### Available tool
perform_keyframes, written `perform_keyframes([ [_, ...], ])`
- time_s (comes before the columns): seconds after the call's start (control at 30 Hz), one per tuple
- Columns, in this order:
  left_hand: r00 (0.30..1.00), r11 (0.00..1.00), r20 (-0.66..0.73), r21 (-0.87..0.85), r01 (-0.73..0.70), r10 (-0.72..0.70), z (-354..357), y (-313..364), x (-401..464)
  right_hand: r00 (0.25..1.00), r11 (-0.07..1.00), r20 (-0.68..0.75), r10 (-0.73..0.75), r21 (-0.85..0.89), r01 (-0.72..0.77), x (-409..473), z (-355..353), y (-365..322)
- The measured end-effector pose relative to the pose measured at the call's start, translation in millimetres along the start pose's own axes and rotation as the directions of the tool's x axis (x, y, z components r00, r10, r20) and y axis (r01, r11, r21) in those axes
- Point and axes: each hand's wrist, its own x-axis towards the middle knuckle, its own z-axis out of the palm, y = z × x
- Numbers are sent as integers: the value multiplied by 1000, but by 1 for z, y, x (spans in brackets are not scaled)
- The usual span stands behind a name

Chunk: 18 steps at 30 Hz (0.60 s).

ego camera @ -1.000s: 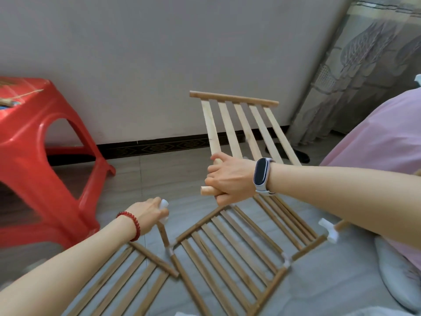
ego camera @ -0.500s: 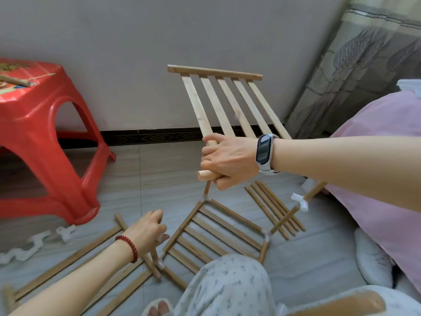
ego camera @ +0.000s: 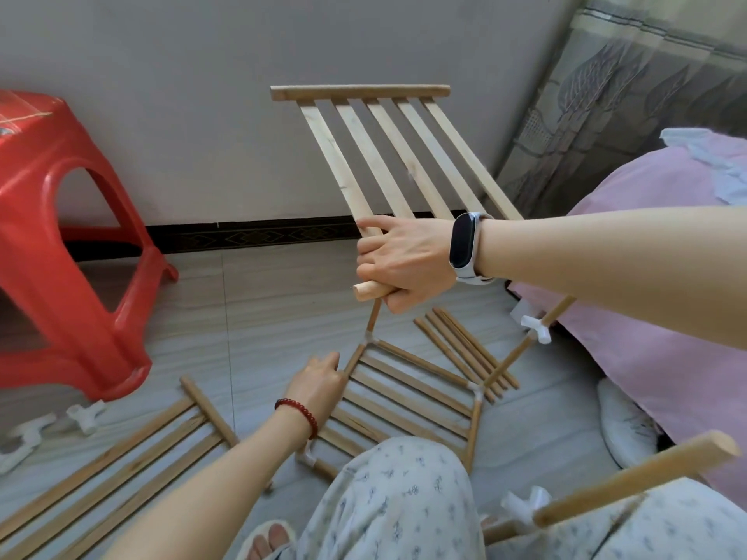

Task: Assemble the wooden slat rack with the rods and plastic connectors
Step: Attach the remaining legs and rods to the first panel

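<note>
Head view: right hand [ego camera: 408, 260] grips the round end rail of a pale wooden slat panel [ego camera: 388, 155], held tilted above the floor. Left hand [ego camera: 317, 383], fingers loosely curled, touches a thin rod of the half-built brown slat frame [ego camera: 408, 402] beside a red plastic stool [ego camera: 60, 244].

Grey wall [ego camera: 202, 115], tiled floor [ego camera: 283, 301], red stool [ego camera: 60, 236], patterned curtain [ego camera: 626, 95]
</note>
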Motion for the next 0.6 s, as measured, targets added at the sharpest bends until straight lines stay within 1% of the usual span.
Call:
perform_keyframes([
  [0.07, 996, 999, 84, 5, 39, -40, -3, 4, 11, 1000, 1000, 18, 18, 24, -18, 0, 4, -1],
  [0.13, 991, 997, 102, 2, 82, -81, -1, 4, 24, 1000, 997, 14, 27, 72, -28, -1, 11, -1],
  [0.2, 987, 990, 89, -5, 138, -137, 1, -1, 36, 999, 994, 36, 37, 105, -40, -4, 17, 0],
  [0.3, 973, 973, 61, -39, 225, -223, 3, -9, 51, 987, 991, 138, 79, 92, -93, -6, 25, 1],
  [0.33, 968, 968, 53, -47, 248, -245, 3, -10, 53, 985, 990, 146, 96, 89, -110, -5, 27, 0],
  [0.5, 959, 958, 34, -34, 283, -282, 7, -6, 45, 980, 980, 148, 131, 134, -151, 0, 30, -2],
  [0.6, 941, 939, -3, -61, 338, -339, 8, -9, 35, 983, 979, 118, 140, 134, -155, 4, 33, -7],
])
